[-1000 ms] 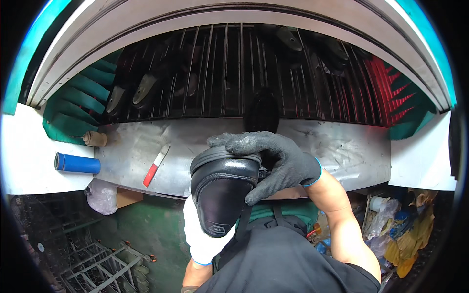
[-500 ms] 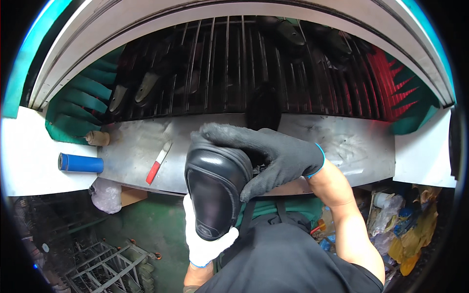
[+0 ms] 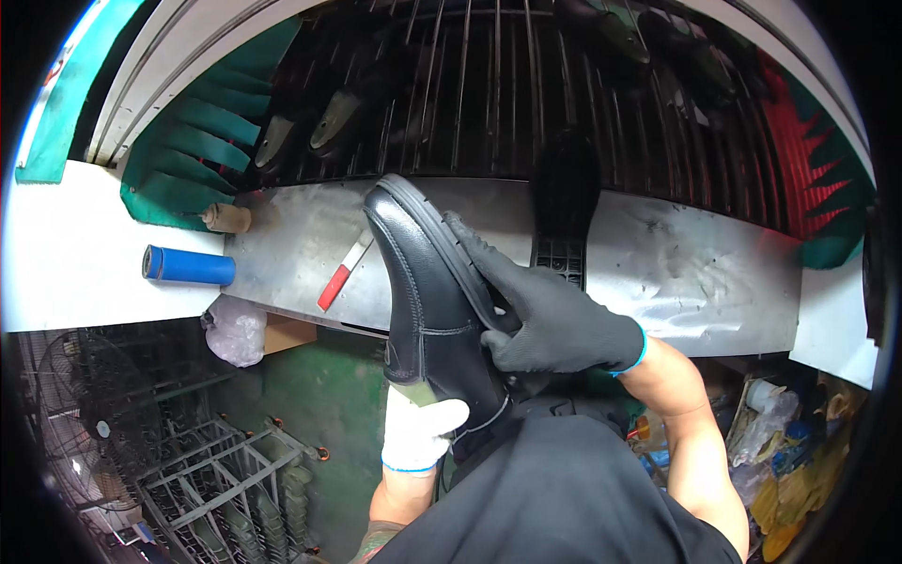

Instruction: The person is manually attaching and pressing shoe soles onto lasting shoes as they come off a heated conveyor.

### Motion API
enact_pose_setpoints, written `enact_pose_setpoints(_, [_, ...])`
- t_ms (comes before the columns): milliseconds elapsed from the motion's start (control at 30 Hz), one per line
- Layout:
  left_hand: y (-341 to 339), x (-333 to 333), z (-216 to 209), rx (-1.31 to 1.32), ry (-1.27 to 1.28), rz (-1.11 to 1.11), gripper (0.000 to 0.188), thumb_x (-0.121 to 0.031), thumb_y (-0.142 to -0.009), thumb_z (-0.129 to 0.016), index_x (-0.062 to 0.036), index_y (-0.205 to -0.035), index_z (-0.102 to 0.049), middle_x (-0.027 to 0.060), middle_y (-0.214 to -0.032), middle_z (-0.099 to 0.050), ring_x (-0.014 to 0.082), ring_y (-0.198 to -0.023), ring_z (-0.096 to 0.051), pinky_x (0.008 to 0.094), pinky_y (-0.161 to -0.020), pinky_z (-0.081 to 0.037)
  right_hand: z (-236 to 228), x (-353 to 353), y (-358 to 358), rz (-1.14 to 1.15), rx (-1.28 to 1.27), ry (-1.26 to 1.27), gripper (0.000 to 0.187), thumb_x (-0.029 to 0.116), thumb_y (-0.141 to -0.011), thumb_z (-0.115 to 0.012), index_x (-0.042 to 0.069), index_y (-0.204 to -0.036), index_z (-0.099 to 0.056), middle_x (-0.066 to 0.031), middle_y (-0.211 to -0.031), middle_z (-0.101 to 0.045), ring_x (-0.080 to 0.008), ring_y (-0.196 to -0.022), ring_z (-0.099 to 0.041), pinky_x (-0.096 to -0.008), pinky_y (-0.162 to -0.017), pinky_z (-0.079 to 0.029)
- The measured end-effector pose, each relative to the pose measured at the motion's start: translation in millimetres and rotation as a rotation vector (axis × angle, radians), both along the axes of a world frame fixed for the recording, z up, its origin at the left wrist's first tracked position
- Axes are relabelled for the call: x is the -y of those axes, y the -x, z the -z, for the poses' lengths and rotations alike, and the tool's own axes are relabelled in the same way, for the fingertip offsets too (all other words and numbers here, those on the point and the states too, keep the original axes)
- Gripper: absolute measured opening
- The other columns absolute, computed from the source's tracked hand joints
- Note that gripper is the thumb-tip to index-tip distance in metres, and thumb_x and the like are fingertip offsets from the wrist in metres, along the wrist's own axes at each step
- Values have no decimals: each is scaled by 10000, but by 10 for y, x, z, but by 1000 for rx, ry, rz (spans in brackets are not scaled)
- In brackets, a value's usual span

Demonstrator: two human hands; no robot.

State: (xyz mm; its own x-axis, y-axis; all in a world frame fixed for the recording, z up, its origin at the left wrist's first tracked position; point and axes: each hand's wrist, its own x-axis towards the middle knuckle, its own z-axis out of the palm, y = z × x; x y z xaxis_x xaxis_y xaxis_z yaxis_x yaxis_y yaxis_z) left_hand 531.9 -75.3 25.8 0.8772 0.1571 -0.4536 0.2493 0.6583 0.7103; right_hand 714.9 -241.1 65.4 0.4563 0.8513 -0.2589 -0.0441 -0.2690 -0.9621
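A black leather shoe (image 3: 421, 273) with stitched seams is held in front of me, toe up and its sole edge facing right. My left hand (image 3: 419, 428), in a white glove, grips its lower end, where a pale green piece like a shoe last (image 3: 425, 393) shows at the opening. Along the sole my right hand (image 3: 554, 315), in a dark grey glove, lies with fingers stretched toward the toe and thumb near the heel. Beyond that hand, a dark shoe sole (image 3: 566, 193) lies across the table's far edge. A red-handled knife (image 3: 340, 280) rests left of the shoe.
The metal table (image 3: 691, 273) borders a dark slatted conveyor (image 3: 451, 103) carrying several shoes. Green strip curtains (image 3: 211, 141) hang at the sides. A blue cylinder (image 3: 193, 267) and small beige bottle (image 3: 228, 218) stand left. Below are a metal rack (image 3: 221, 475) and plastic bags (image 3: 235, 331).
The shoe has turned from its top facing me to its side, with the sole edge rightward. My right hand has moved from over the toe to along the sole. The view has shifted.
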Motion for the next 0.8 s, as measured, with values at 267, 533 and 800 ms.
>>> enact_pose_setpoints(267, [-5,-146,54,142,-1316,-16,1023,-123,-676,-855,84,-1554,-374,269,-1554,-482,383,-1421,-500,488,-1191,-381,419,-292,409,244,-513,-658,1288,146,-832,-846,56,-1660,137,-190,-1676,-231,-249,-1561,-239,-409,-1263,-258])
enact_pose_setpoints(533, [131,9,-194,238,-1845,55,405,-13,-777,-784,20,-1178,-740,202,-1081,-766,345,-943,-716,438,-876,-573,752,-141,344,457,-419,-380,1184,109,-726,-941,44,-1634,-183,-100,-1489,-505,-227,-1373,-513,-390,-1178,-419])
enact_pose_setpoints(800, [-342,-303,-407,298,-1501,263,582,-43,-745,-829,35,-1294,-653,181,-1141,-731,294,-988,-710,367,-896,-569,996,-91,525,319,-359,-396,1206,107,-710,-961,24,-1639,-197,-96,-1502,-496,-191,-1384,-489,-365,-1181,-399])
